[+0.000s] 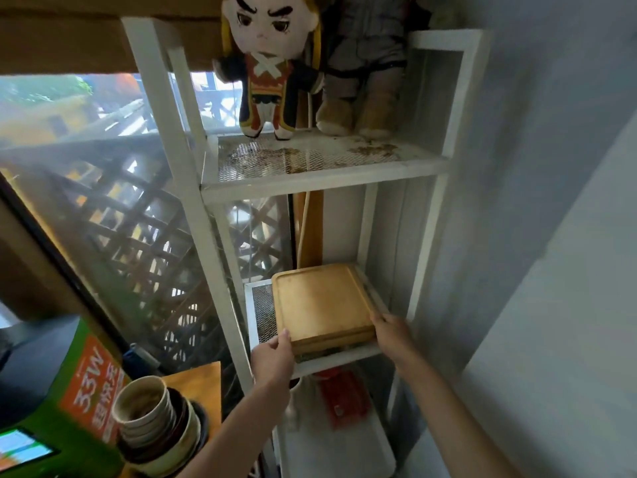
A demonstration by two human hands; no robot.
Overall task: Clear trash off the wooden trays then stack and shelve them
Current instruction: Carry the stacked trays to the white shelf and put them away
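A stack of wooden trays (322, 301) lies flat on the middle mesh shelf of a white metal rack (220, 260). The top tray is bare, with a raised rim. My left hand (274, 360) touches the stack's near left corner with its fingertips. At the near right corner, my right hand (393, 331) rests against the stack's edge. Both hands are at the front of the shelf; whether they grip or only press the trays is unclear.
Two plush dolls (272, 67) stand on the stained upper shelf (310, 157). A red item (343, 398) lies on the lower shelf. A stack of used bowls and cups (151, 426) sits on a wooden table at lower left beside a green machine (51, 408). A wall runs on the right.
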